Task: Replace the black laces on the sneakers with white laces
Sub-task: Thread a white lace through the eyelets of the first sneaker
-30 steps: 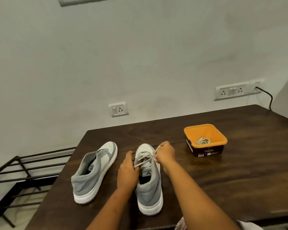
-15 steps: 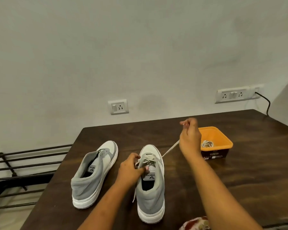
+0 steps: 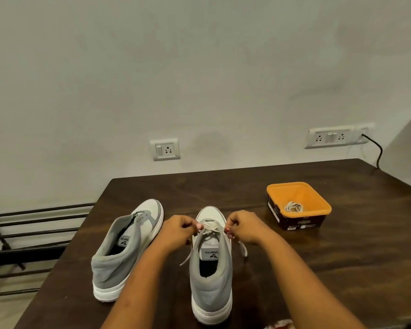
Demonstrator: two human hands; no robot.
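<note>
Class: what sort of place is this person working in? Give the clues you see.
Probably a room in a home: a dark wooden table against a plain wall, wall sockets just above it, and a black metal rack beside the table.

On a dark wooden table point(image 3: 318, 269) two grey-and-white sneakers stand with toes toward the wall; the near sneaker point(image 3: 210, 288) carries a white lace point(image 3: 209, 228) crossed through its lower eyelets, and the other sneaker point(image 3: 126, 248) sits just left of it, angled outward. The left hand point(image 3: 178, 230) and right hand point(image 3: 243, 227) meet over the near sneaker's front, each with curled fingers pinching the lace at its own side, while loose lace ends trail down both flanks onto the table. An orange tub point(image 3: 274, 189) holding a coiled lace point(image 3: 294, 207) stands well apart to the right, wall sockets point(image 3: 165, 149) show behind, and a black metal rack point(image 3: 33, 233) stands left of the table
</note>
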